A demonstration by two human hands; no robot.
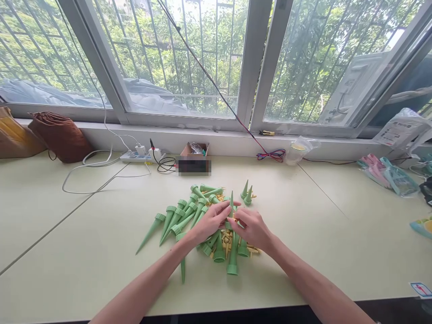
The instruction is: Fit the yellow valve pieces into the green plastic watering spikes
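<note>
At a pale green worktop (101,252) beneath barred windows (189,58), a person handles molded, plastic-looking parts bare-handed, as seen from where I stand. The left hand (213,219) has its fingers closed around a green spike (231,202), a slender cone held point-up over the middle of the pile. The right hand (252,226) meets it there, thumb and fingertips drawn together on a small yellow piece (235,220) at the spike's side; I cannot tell whether the two parts touch. Around the hands lie more green spikes (175,221), long tapers with ribbed, collar-like caps, many fanned to the left, while several in front turn round, hollow ends toward the near edge. Scattered among them are yellow pegs (227,238), short and narrow. Two green cones (248,197) stand upright just beyond the right hand. Along the window wall, a soft brown bag (62,135) slumps near a white power strip (135,156) trailing looped cable; farther along sit an open cardboard box (195,150), coiled wire (272,155) and a crinkled clear bag (297,153).
</note>
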